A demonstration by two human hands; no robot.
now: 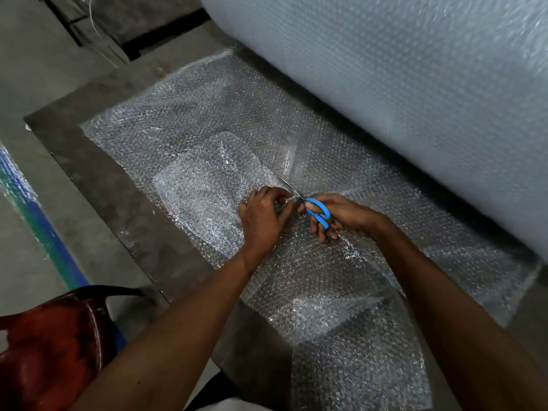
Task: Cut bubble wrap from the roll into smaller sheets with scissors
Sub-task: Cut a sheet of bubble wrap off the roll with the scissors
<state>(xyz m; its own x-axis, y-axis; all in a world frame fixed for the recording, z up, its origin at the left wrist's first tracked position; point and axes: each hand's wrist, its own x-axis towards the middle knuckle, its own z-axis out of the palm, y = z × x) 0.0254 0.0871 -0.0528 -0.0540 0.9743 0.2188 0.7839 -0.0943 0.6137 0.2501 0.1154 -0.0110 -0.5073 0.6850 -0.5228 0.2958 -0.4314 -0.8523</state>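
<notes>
A huge roll of bubble wrap lies across the upper right. Its unrolled sheet is spread flat over a dark mat on the floor. My right hand grips blue-handled scissors, blades pointing up-left into the wrap. My left hand pinches the bubble wrap right beside the blades. A smaller sheet of wrap lies to the left of my hands, on top of the spread layer. More wrap runs toward me between my forearms.
The dark mat sits on grey concrete floor. A red plastic chair stands at the lower left. A blue and green painted stripe runs along the floor at the left. Dark frame legs stand at the top left.
</notes>
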